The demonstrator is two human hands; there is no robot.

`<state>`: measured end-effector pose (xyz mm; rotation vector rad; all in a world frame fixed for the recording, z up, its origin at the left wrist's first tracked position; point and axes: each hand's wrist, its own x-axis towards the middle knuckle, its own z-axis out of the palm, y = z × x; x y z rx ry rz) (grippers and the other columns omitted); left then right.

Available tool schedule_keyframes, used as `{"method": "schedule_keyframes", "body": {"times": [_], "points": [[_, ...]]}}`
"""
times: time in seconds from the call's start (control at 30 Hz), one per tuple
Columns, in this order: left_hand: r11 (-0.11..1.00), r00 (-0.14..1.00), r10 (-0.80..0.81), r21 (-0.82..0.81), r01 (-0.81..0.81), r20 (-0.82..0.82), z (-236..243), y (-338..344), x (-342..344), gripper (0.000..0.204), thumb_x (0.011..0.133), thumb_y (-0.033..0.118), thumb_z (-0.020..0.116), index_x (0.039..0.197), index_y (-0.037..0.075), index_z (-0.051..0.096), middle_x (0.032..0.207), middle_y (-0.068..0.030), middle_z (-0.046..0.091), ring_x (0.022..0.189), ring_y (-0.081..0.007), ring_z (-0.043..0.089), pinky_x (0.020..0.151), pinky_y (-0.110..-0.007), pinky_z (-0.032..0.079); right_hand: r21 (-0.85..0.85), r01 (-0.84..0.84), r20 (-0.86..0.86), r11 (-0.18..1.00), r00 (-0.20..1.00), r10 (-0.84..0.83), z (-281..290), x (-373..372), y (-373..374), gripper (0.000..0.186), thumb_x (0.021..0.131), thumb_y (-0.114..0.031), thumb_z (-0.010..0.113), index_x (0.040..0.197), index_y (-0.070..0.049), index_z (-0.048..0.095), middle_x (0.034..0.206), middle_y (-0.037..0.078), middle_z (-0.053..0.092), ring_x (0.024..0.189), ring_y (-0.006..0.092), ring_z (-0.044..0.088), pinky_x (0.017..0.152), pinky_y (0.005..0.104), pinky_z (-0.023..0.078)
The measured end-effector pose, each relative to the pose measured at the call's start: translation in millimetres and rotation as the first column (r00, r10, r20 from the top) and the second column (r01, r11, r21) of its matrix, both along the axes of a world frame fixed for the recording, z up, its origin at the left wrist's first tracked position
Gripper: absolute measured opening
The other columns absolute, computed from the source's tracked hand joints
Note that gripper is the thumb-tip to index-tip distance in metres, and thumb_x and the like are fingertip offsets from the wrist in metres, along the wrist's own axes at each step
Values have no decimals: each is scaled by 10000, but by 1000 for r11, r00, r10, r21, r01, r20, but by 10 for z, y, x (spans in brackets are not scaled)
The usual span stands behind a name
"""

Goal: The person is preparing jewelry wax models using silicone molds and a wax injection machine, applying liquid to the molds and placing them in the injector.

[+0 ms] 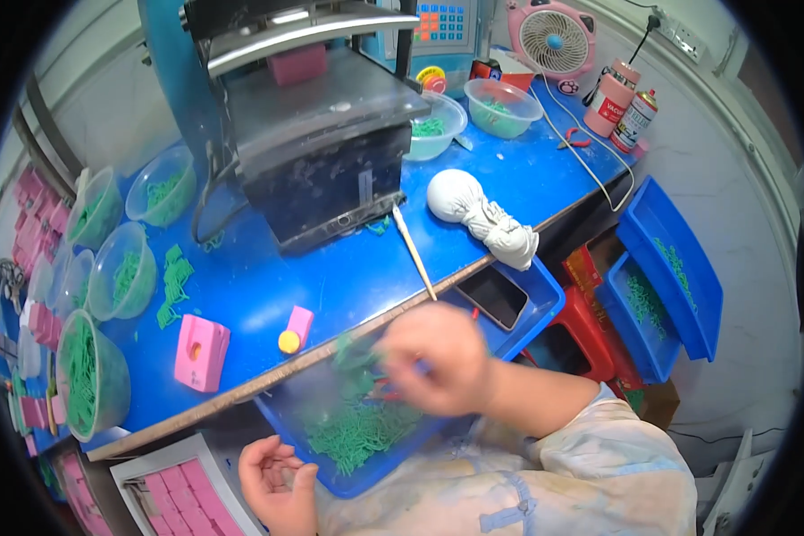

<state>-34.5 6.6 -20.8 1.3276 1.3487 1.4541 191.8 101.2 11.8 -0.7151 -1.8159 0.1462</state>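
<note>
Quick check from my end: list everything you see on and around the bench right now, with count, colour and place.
Press machine: one, black and grey, bench rear.
Clear bowls: about seven, holding green pieces, left edge and rear.
Pink block: one, front of the blue bench.
Small pink piece with yellow cap: one, beside the block.
White cloth bundle: one, right of the machine.
Thin stick: one, pale, bench front.
Pink fan: one, rear right.
Spray cans: two, rear right.
Blue tray: one, on the lap, holding green pieces.
Blue bins: two, right floor.
Left hand: empty, half curled, beside the tray.
Right hand: blurred, over the tray among green pieces.
</note>
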Motion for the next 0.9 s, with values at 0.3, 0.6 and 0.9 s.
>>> {"method": "schedule_keyframes", "body": {"times": [0.3, 0.6, 0.9], "points": [[868, 873, -483, 93, 487, -61, 364, 388, 167, 402, 751, 14, 666, 1117, 6, 497, 981, -99, 525, 741, -133, 533, 641, -234, 457, 31, -290, 329, 957, 907, 264, 30, -132, -155, 251, 638, -117, 721, 856, -55, 614, 713, 44, 572, 552, 188, 539, 486, 295, 393], [983, 980, 183, 4, -183, -75, 1140, 1219, -1046, 170, 843, 52, 561, 995, -9, 515, 776, -49, 558, 627, -97, 549, 569, -219, 467, -30, 443, 396, 896, 828, -396, 160, 90, 412, 370, 647, -130, 710, 980, -43, 574, 983, 125, 522, 878, 294, 497, 779, 399, 379], [880, 799, 431, -1, -475, -420, 1580, 2132, -2004, 348, 809, 29, 549, 1141, -52, 482, 831, -78, 561, 648, -131, 567, 585, -230, 481, -176, 507, 442, 844, 806, -393, 65, 285, 557, 229, 681, -12, 611, 909, -22, 593, 916, 118, 571, 933, 310, 504, 835, 403, 362]]}}
